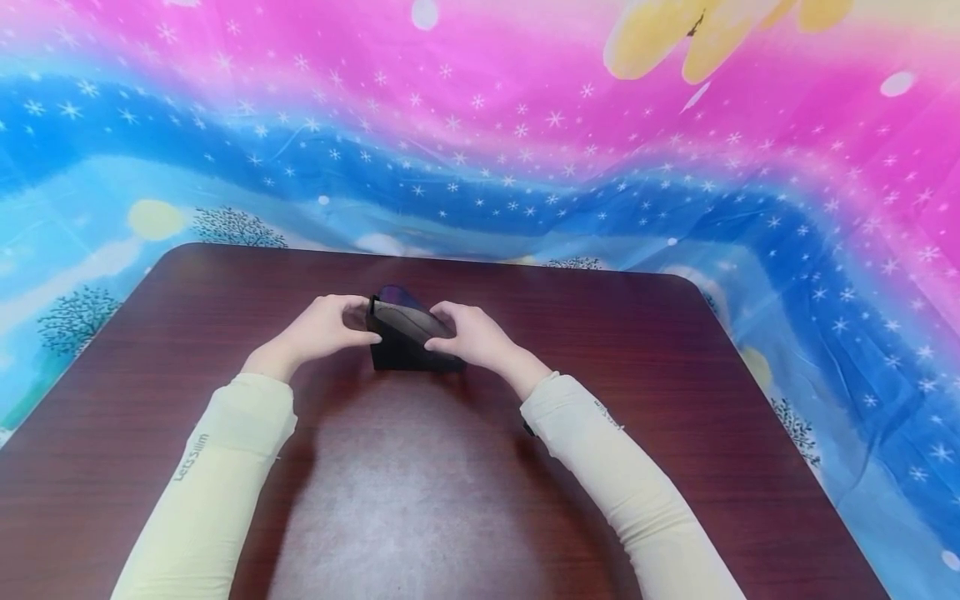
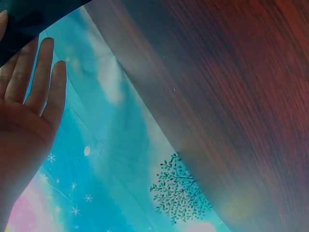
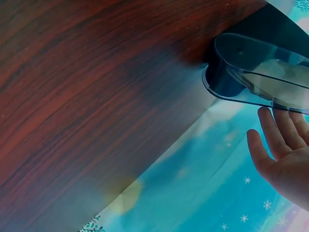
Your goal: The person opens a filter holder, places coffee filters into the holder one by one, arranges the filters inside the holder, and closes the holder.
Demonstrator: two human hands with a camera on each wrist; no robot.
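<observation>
A black wedge-shaped object (image 1: 401,350) with a glossy, rounded top part stands at the far middle of the table; its exact kind is unclear. My left hand (image 1: 322,323) holds its left end, thumb in front and fingers behind. My right hand (image 1: 480,337) grips its right side between thumb and fingers. In the right wrist view, the object's rounded clear piece (image 3: 241,53) shows beside the fingertips of the right hand (image 3: 289,154). In the left wrist view, only a dark corner of the object (image 2: 34,21) appears above the left hand (image 2: 26,106).
The dark red-brown wooden table (image 1: 600,350) has rounded far corners. Behind and beside it hangs a pink and blue cloth (image 1: 480,150) with snowflakes and trees. Light glares on the near middle of the tabletop.
</observation>
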